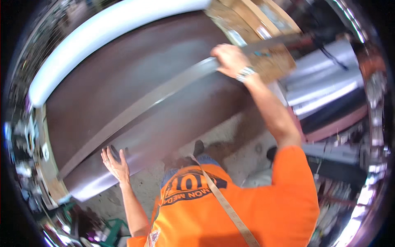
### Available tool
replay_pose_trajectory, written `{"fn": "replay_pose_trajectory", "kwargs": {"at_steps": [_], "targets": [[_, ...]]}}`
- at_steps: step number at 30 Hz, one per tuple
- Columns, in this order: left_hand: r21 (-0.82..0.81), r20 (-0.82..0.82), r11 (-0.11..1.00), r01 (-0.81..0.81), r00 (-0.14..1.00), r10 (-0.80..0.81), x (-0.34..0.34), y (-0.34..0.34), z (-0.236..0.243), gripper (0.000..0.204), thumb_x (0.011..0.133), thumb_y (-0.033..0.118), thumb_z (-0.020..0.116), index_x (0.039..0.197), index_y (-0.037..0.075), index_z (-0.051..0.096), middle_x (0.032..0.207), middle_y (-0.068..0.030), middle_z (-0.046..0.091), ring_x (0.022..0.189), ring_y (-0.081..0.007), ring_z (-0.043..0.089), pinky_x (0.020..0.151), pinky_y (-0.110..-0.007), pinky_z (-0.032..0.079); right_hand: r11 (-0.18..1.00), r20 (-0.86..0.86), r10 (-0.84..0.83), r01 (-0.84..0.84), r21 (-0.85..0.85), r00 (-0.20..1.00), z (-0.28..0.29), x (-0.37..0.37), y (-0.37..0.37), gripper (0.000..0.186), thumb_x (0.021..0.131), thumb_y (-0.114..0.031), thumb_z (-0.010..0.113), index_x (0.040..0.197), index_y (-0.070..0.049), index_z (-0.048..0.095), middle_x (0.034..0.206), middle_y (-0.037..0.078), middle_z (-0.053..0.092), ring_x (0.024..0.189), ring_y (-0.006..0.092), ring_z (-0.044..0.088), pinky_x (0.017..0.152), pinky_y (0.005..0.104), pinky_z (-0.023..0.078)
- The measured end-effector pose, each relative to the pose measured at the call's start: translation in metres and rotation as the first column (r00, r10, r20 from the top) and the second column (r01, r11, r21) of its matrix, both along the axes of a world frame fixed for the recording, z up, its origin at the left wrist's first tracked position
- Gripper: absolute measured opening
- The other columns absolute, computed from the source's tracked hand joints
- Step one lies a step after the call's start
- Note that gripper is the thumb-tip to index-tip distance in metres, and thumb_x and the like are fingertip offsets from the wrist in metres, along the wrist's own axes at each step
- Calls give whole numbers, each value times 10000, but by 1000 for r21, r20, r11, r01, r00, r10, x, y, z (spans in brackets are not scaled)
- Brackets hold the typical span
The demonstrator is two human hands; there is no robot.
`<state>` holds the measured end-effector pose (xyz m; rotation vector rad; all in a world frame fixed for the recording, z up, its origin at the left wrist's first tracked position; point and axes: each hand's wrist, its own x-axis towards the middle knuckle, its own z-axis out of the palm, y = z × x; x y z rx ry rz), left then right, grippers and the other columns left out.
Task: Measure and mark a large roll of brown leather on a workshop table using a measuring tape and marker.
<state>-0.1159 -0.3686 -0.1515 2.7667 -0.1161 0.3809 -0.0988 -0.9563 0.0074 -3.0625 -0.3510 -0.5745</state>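
The straightedge (158,94) lies across the brown sheet (123,70), its long axis running from near left to far right — the right hand (231,59) closes on its far-right part, while the left hand (117,164) spreads open just to its near side.

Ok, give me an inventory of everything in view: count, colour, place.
large sheet: one, dark brown, across the work surface
long flat strip: one, grey, diagonally over the sheet
roll: one, white, along the sheet's far side
wooden pieces: several, tan, upper right
shiny sheet-like item: one, silver, right
floor: one, grey, below
frame-like item: one, green, lower left
clutter: uncountable, mixed, around the rim, blurred
tape: one, pale, down the shirt front
watch: one, silver, right wrist
shirt: one, orange, on the wearer
left hand: one, bare, open near the sheet's near edge
right hand: one, bare, closed on the strip, upper right
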Motion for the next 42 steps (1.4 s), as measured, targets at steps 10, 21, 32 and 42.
{"fn": "replay_pose_trajectory", "kwargs": {"at_steps": [10,21,32,42], "targets": [[66,-95,991,119,989,-113,-68,-136,-34,784,924,377,662,1577,90,337,1661,-160,253,1556,-371,143,1246,-547,124,975,-249,-95,140,170,964,-147,-7,-10,647,641,-521,886,1031,-105,581,1031,75,609,1041,289,572,880,422,441],[2,-122,999,51,991,-50,-69,-134,-31,732,938,405,641,1547,81,395,1629,-178,311,1541,-370,190,1238,-557,154,968,-437,-37,142,209,899,-142,6,-10,686,651,-512,890,1077,-57,604,1101,122,608,1112,324,542,958,446,434],[-49,-114,997,61,991,-66,-68,-134,-21,700,929,392,661,1517,83,440,1611,-185,343,1530,-379,221,1225,-576,183,969,-455,3,111,223,891,-137,0,-13,683,682,-501,878,1135,-51,637,1135,124,593,1123,325,532,987,448,456],[-195,88,981,18,996,-1,61,-123,4,251,888,180,703,1095,51,646,1258,-178,608,1202,-392,540,1015,-504,412,937,-283,-9,107,333,959,-141,2,-5,360,912,-394,701,816,-47,697,887,115,632,907,325,606,790,450,516]]}}
